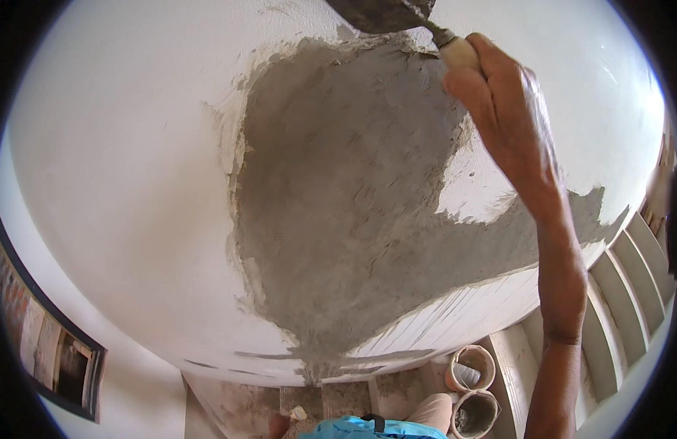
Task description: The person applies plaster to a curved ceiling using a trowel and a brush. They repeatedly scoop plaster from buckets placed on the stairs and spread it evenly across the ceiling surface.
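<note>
My right hand point(503, 110) is raised against the upper part of the wall, its fingers closed round the pale handle of a trowel point(386, 13). The trowel's dark, mortar-smeared blade is cut off by the top edge of the view. Beneath it spreads a large patch of wet grey mortar point(346, 168) with rough, ragged edges on the white wall point(148, 175). Low in the view, my left hand point(278, 424) is small and partly cut off, next to a small pale object point(299, 413) that it seems to grip; its kind cannot be made out.
Two buckets stand close together at the lower right: one bucket point(450, 377) with a light-coloured thing inside, the other bucket point(497, 417) with grey mix. Stair steps point(606, 329) climb to the right. A dark-framed opening point(97, 366) is at the lower left.
</note>
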The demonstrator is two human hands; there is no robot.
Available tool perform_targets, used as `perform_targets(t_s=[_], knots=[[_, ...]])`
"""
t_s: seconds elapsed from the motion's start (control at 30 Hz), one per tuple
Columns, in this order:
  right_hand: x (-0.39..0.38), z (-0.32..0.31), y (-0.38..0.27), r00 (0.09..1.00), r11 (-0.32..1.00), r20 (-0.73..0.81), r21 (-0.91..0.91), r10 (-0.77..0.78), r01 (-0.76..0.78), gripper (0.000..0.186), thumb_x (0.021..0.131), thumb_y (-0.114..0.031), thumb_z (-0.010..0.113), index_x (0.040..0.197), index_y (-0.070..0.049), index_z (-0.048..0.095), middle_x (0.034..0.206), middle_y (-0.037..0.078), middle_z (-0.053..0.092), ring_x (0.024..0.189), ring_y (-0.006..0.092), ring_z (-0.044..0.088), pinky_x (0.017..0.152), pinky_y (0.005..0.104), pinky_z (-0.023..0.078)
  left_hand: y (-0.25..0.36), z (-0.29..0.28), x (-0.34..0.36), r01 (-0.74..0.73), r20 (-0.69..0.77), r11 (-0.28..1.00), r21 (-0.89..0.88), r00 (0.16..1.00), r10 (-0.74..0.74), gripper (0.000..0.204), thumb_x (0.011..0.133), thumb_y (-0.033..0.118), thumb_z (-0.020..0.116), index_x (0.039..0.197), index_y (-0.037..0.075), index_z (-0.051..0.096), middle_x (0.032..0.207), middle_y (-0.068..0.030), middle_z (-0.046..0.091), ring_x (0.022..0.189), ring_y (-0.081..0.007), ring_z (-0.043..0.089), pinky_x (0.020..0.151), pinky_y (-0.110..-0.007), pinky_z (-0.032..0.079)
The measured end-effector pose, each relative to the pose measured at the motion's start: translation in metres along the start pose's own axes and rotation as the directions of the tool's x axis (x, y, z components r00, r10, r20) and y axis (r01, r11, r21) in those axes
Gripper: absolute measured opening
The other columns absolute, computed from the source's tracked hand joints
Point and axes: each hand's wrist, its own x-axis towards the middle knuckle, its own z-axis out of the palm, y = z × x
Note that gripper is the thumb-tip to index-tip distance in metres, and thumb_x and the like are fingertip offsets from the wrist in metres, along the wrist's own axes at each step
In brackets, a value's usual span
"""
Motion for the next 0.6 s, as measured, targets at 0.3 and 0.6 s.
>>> perform_targets(t_s=[0.3, 0.6], knots=[[0.011, 0.024, -0.027, 0.993, 0.994, 0.113, -0.099, -0.043, 0.054, 0.023, 0.096, -0.021, 0.057, 0.095, 0.001, 0.062, 0.062, 0.016, 0.059, 0.058, 0.0278, 0.064, 0.057, 0.0427, 0.052, -0.007, 0.006, -0.003, -0.003, -0.019, 1.000, 0.012, 1.000, 0.003, 0.026, 0.086, 0.033, 0.060, 0.084, 0.012, 0.075, 0.081, -0.0189, 0.068, 0.076, -0.0385, 0.067, 0.065, -0.052, 0.052], [0.011, 0.034, -0.024, 0.992, 0.987, 0.036, -0.100, -0.121, 0.125, 0.022, 0.096, -0.021, 0.056, 0.096, 0.000, 0.064, 0.063, 0.017, 0.062, 0.060, 0.0279, 0.066, 0.058, 0.0419, 0.053, 0.002, 0.006, -0.010, 0.324, 0.094, 0.925, -0.200, 0.946, -0.311, 0.037, 0.089, 0.034, 0.061, 0.089, -0.001, 0.071, 0.086, -0.0230, 0.069, 0.085, -0.0422, 0.068, 0.076, -0.052, 0.053]])
